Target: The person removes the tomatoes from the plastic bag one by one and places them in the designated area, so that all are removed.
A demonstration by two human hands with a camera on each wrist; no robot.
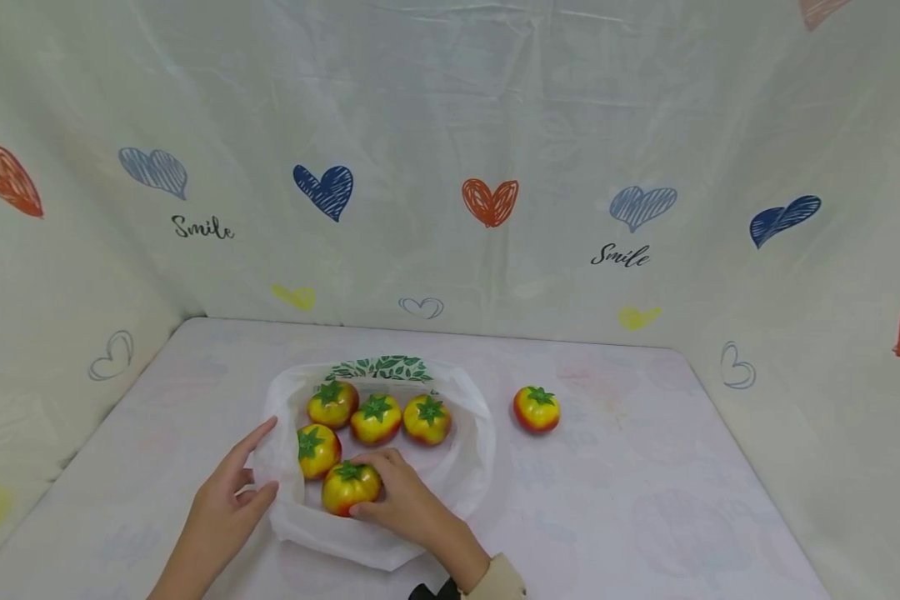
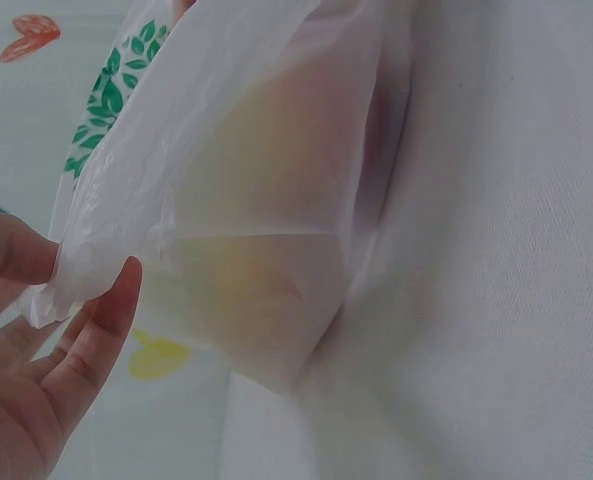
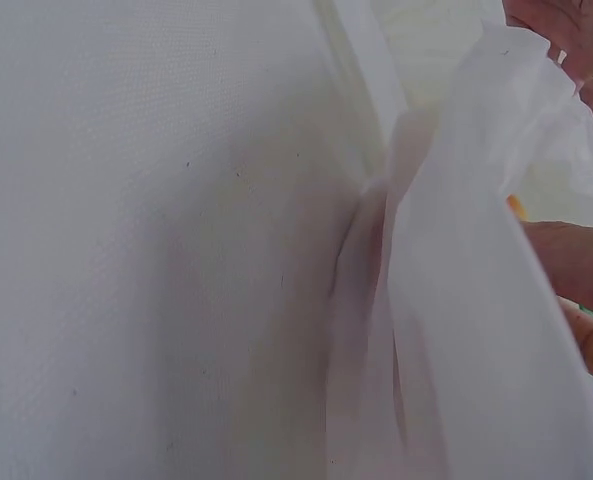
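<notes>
In the head view a white plastic bag (image 1: 468, 479) with a green leaf print lies wide-mouthed on the table. My right hand (image 1: 412, 504) reaches inside and grips a yellow-red tomato (image 1: 348, 493) with a green leafy top, thumb on its near side. Behind it sit several similar tomatoes (image 1: 377, 419). At the bag's left side my left hand (image 1: 228, 504) touches the rim with thumb and fingers spread apart. The left wrist view shows the bag wall (image 2: 246, 200) with tomatoes dimly visible through it. In the right wrist view the bag (image 3: 476, 300) partly hides my right hand (image 3: 581, 280).
One more tomato (image 1: 537, 410) stands on the pale table (image 1: 645, 467), right of the bag. A whitish curtain (image 1: 555, 125) printed with hearts and the word Smile hangs behind the table and along both sides.
</notes>
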